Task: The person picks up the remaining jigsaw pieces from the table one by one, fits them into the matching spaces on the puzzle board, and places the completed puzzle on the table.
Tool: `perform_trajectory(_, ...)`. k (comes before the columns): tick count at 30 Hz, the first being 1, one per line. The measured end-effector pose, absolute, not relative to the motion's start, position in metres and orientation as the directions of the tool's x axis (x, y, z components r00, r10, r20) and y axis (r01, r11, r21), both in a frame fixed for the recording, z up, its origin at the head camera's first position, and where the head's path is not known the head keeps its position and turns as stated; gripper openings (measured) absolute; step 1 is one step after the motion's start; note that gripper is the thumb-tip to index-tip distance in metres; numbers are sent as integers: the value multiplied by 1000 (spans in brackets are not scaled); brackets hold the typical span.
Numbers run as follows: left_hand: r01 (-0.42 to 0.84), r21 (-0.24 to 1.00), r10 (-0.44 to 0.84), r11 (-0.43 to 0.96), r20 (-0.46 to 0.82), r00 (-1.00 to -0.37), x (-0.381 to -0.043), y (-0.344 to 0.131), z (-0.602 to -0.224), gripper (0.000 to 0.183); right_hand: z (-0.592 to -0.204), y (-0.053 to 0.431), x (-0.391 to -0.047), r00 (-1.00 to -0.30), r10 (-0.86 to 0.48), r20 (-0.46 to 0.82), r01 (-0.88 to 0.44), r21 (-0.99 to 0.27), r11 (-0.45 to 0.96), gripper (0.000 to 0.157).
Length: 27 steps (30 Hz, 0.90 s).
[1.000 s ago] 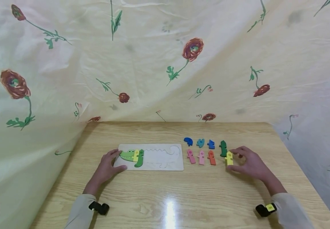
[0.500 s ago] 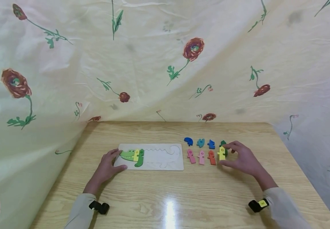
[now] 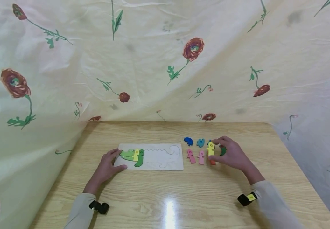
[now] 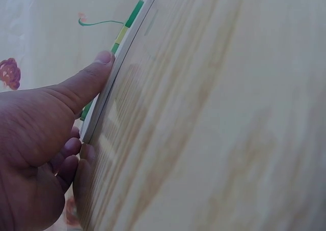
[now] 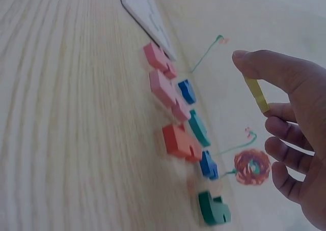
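Note:
A white puzzle board (image 3: 160,160) lies on the table with a crocodile outline. Its left end carries a green crocodile head (image 3: 127,155), a yellow piece (image 3: 136,155) and a green leg piece (image 3: 139,161). My left hand (image 3: 109,164) holds the board's left end, thumb on the near edge, index finger at the upper corner. My right hand (image 3: 231,153) pinches a yellow puzzle piece (image 3: 210,149) between thumb and index finger. In the right wrist view this yellow piece is raised over the table, seen edge-on. The other right fingers are loosely bent.
Loose pieces lie right of the board: dark blue (image 3: 188,141), teal (image 3: 200,142), two pink ones (image 3: 191,156) and an orange-red one (image 5: 179,142). A second blue piece (image 5: 208,165) and a green one (image 3: 223,150) are partly covered in the head view. Floral cloth (image 3: 142,73) hangs behind the table.
My right hand has moved left with the yellow piece, from beside the green piece to over the orange-red one. My left hand and the board have stayed put.

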State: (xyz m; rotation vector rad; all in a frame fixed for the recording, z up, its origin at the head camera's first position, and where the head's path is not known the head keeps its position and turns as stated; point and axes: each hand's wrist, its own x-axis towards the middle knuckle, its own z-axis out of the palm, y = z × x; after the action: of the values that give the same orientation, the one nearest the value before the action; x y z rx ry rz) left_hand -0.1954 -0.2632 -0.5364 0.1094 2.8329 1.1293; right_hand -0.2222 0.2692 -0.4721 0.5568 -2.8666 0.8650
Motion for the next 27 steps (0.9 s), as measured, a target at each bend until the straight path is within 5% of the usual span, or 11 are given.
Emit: perform_trajectory(27, 23, 697, 97, 717, -67, -993, -196, -263, -537, 88, -459, 209, -238, -906, -360, 223, -422, -565, 709, 69)
